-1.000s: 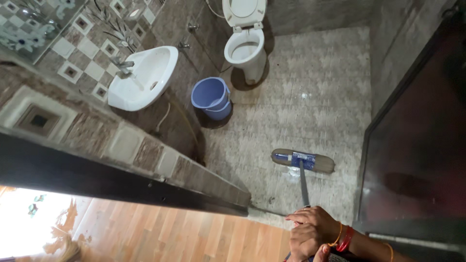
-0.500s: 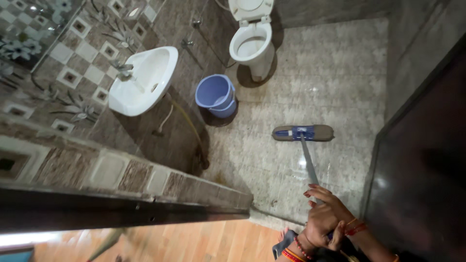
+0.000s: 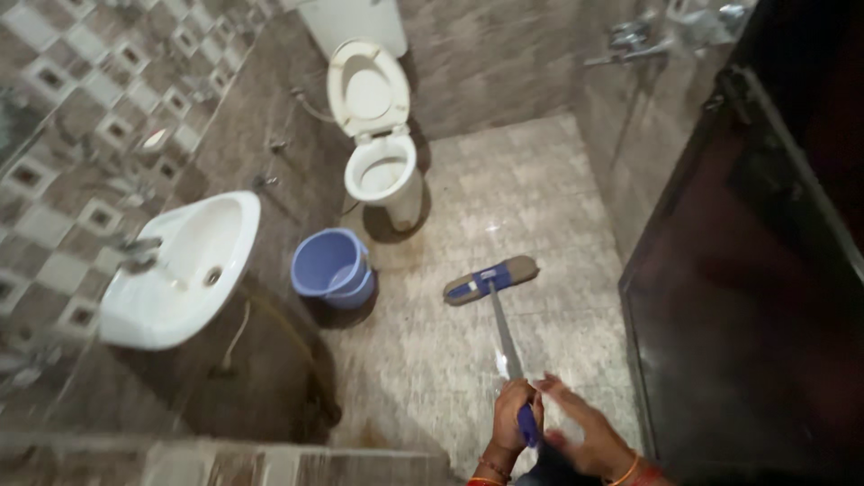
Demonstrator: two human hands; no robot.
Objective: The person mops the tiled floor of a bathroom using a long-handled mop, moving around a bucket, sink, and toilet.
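Left hand point(image 3: 515, 416) gripping mop handle point(image 3: 504, 331), mop head point(image 3: 490, 280) ahead

A thin grey metal pole point(image 3: 505, 335) is seen on the mop, with a soft cloth pad point(image 3: 491, 280). The blue bucket point(image 3: 329, 267) looks like smooth plastic. The toilet point(image 3: 376, 144) and sink point(image 3: 180, 270) are shiny white. The floor tiles point(image 3: 540, 198) look stony, slightly glossy.

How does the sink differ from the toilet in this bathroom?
The sink hangs on the tiled wall, clear of the floor; the toilet stands on the floor. The sink is a shallow open basin with a tap at its back; the toilet has a deep bowl with its lid raised against the tank. The sink sits nearer the camera, the toilet at the far wall. Both are white.
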